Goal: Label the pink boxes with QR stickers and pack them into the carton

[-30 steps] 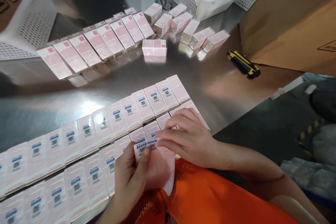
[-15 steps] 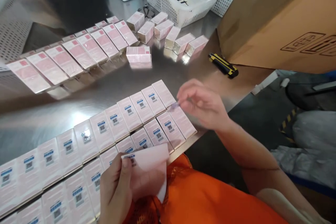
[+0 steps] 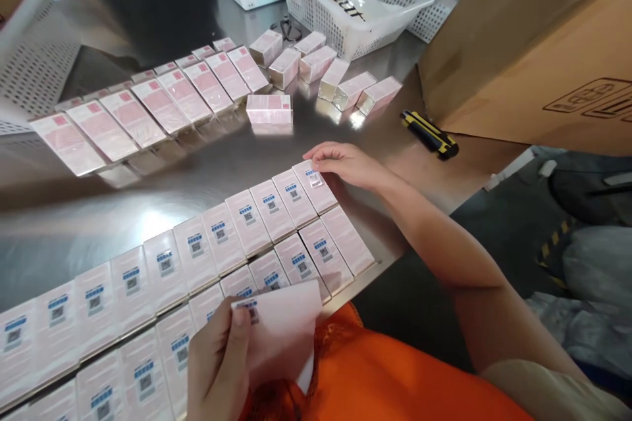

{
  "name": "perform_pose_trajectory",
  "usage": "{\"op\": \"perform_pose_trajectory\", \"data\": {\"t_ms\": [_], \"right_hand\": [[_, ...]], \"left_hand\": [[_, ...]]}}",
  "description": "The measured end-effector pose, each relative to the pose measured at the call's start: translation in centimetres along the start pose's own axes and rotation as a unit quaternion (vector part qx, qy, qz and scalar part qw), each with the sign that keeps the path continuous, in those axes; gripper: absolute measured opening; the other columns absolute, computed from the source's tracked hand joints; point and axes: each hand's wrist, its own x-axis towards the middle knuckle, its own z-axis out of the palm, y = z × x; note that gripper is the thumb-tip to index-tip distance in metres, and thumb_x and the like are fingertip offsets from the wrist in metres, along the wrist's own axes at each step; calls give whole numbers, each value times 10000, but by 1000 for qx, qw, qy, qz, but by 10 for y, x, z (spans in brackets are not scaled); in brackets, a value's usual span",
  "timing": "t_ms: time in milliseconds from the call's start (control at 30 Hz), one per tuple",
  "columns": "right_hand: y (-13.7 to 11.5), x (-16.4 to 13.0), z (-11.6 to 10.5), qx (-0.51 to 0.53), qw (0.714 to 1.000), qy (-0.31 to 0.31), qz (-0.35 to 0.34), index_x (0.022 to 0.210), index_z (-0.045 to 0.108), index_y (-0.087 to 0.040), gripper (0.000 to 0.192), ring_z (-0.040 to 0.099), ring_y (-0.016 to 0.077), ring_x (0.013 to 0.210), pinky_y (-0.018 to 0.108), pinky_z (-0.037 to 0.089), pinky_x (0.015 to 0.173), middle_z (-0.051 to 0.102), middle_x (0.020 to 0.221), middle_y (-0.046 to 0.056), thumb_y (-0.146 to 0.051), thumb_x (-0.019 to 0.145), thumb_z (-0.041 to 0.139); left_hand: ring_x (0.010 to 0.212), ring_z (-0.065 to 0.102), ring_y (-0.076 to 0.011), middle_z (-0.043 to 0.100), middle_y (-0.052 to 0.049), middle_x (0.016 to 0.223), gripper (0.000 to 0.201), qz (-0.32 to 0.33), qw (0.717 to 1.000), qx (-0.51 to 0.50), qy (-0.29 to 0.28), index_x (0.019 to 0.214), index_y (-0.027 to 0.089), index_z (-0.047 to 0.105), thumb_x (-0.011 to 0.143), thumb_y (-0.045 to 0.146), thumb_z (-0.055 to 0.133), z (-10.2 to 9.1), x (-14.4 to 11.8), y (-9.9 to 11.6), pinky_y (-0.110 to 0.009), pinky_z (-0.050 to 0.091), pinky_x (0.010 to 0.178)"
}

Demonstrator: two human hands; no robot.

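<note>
**Head view: pressing a label onto the end box of the far row**

Head camera shows my right hand (image 3: 345,163) with fingers curled and fingertips down on the small blue-and-white sticker (image 3: 313,177), which sits on the last pink box (image 3: 316,187) of the far row; the hand grips nothing, it only presses. I would rub from the middle of the sticker outward so no edge lifts, and match its place to the stickers on the boxes beside it.

My left hand (image 3: 220,358) pinches the pink backing sheet (image 3: 284,329) between thumb and fingers, near my orange clothing (image 3: 395,375), one sticker showing under the thumb.

Just nearer me, the end box of the near row (image 3: 348,250) bears no sticker. Further off on the steel table (image 3: 148,210) stand unlabelled pink boxes (image 3: 148,105), a yellow utility knife (image 3: 428,135), white baskets (image 3: 345,0) and a cardboard carton (image 3: 533,46).
</note>
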Motion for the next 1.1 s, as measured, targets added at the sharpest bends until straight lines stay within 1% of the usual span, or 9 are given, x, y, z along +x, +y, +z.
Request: {"op": "perform_pose_trajectory", "data": {"t_ms": [133, 233, 433, 667, 800, 1000, 1100], "right_hand": [[4, 2, 0, 8, 1000, -11, -3, 720, 708, -194, 103, 635, 195, 1054, 393, 430, 1017, 680, 1158, 46, -254, 801, 686], [8, 2, 0, 4, 1000, -16, -16, 700, 712, -191, 123, 630, 196, 1064, 391, 426, 1018, 674, 1151, 44, -264, 797, 691], [10, 4, 1, -4, 1000, -5, -21, 684, 710, -188, 141, 635, 193, 1037, 397, 438, 1008, 681, 1134, 49, -263, 801, 687], [9, 4, 1, -6, 999, 1, -33, 714, 726, -193, 100, 641, 184, 1017, 401, 431, 1015, 689, 1110, 46, -245, 794, 696], [10, 3, 2, 3, 1000, 6, -29, 719, 727, -193, 83, 643, 188, 1031, 404, 436, 1019, 688, 1112, 47, -233, 786, 700], [12, 5, 2, -15, 999, 7, -39, 722, 722, -191, 92, 645, 198, 1049, 418, 426, 1033, 692, 1109, 49, -233, 798, 694], [10, 3, 3, -46, 998, 8, -53, 716, 710, -190, 101, 648, 203, 1035, 422, 442, 1009, 696, 1102, 54, -223, 807, 682]], "left_hand": [[594, 479, -156, 556, 14, 613, 525, -10, 1000, -3, -3, 689, 209, 566, 877, 697, 525, 0, 1, 4, -262, 347, 554], [593, 484, -154, 562, 11, 619, 538, -9, 1000, -6, -5, 693, 207, 578, 864, 715, 534, 0, 1, 4, -256, 356, 553], [601, 491, -151, 569, 17, 630, 531, -10, 1000, -5, 0, 719, 212, 585, 864, 720, 528, 0, 1, 2, -249, 361, 558], [580, 473, -146, 535, 19, 605, 498, 1, 1000, 4, -3, 689, 206, 565, 892, 659, 525, 0, 0, 3, -251, 347, 546], [589, 495, -158, 568, 12, 618, 480, 3, 1000, 1, -1, 707, 208, 577, 894, 647, 522, 0, 0, 4, -254, 369, 551], [598, 497, -162, 566, 11, 620, 499, -1, 1000, -4, -6, 708, 213, 575, 887, 676, 519, 0, 0, 4, -254, 379, 563], [602, 503, -163, 576, 14, 630, 489, 2, 1000, -3, -2, 731, 215, 593, 886, 674, 522, 0, 0, 4, -254, 381, 564]]}}
